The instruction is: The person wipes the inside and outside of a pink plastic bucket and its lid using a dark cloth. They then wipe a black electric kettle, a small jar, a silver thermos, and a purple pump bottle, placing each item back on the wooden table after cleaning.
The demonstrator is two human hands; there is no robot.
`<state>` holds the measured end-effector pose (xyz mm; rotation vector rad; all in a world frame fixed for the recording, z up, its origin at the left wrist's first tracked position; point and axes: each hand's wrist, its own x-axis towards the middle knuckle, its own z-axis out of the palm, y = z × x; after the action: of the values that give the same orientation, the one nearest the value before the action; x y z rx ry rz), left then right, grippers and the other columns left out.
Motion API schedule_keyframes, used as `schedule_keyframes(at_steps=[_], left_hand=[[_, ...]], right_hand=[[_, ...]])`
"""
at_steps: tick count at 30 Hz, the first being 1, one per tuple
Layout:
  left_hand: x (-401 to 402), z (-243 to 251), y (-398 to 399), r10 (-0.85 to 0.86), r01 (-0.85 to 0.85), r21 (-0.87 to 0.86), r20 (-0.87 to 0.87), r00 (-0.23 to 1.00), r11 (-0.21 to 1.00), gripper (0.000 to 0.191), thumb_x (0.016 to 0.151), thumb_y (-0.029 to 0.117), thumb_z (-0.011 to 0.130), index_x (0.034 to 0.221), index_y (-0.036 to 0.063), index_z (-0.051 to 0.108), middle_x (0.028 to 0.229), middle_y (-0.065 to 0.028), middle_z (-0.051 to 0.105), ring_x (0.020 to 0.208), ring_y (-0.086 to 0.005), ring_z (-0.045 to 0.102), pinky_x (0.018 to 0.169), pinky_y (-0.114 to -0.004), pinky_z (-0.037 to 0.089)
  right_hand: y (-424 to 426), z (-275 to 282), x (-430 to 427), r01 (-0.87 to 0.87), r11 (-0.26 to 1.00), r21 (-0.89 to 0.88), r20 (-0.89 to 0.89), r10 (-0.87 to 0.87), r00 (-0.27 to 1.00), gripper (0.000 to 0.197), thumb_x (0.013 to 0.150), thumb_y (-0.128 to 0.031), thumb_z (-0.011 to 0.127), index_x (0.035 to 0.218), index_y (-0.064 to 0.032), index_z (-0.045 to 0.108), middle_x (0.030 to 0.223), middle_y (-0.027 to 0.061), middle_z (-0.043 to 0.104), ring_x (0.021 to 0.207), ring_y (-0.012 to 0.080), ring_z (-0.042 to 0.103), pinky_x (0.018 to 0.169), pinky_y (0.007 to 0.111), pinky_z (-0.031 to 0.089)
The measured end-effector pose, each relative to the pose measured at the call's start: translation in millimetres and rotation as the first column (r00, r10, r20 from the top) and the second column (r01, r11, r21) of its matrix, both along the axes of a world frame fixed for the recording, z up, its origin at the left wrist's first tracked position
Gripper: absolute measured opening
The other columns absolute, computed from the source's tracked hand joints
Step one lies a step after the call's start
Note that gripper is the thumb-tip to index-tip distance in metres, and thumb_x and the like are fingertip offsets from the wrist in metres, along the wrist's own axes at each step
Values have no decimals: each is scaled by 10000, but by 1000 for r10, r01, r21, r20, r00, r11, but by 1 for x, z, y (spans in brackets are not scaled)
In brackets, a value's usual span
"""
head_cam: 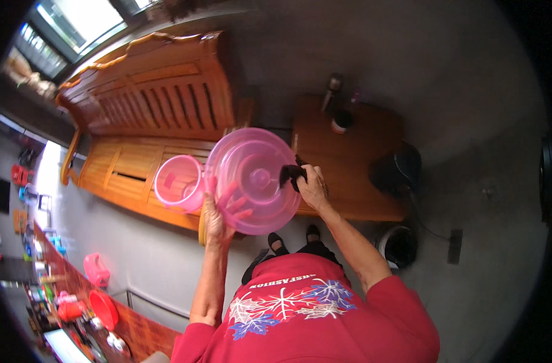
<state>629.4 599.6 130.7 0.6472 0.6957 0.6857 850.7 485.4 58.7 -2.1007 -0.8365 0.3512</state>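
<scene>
A round, see-through pink plastic lid or shallow basin (258,149) is held up before me. Its rim rests in my left hand (219,218), whose spread fingers show through the plastic. On its right side, my right hand (313,186) grips a dark cloth (291,175) against or close to the rim. Just left of the round piece, a pink see-through plastic bucket (178,183) stands open-topped on the seat of a wooden bench (121,156).
A wooden side table (348,159) bears a flask (332,90), a dark-topped jar (342,121) and a dark appliance (396,168). Below it stands a black bin (397,246). A pink stool (96,270) and a cluttered reddish counter (140,329) lie at lower left.
</scene>
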Motion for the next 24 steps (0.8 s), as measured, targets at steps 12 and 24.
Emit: schedule_keyframes(at_steps=[12, 24], left_hand=[[-16, -52, 18, 61, -70, -107, -84, 995, 992, 612, 905, 537, 468, 1381, 183, 317, 1076, -158, 550, 658, -179, 604, 460, -364, 572], [82, -125, -4, -218, 354, 1, -787, 578, 935, 462, 908, 439, 540, 1045, -1, 583, 779, -49, 596, 657, -134, 569, 551, -310, 484]], right_hand=[[-68, 12, -7, 366, 885, 289, -952, 306, 13, 284, 831, -399, 638, 1032, -204, 587, 888, -40, 631, 775, 103, 602, 533, 321, 480], [-79, 51, 57, 96, 958, 271, -797, 168, 580, 155, 772, -111, 671, 895, -35, 615, 853, -26, 579, 798, 105, 525, 752, 252, 427]])
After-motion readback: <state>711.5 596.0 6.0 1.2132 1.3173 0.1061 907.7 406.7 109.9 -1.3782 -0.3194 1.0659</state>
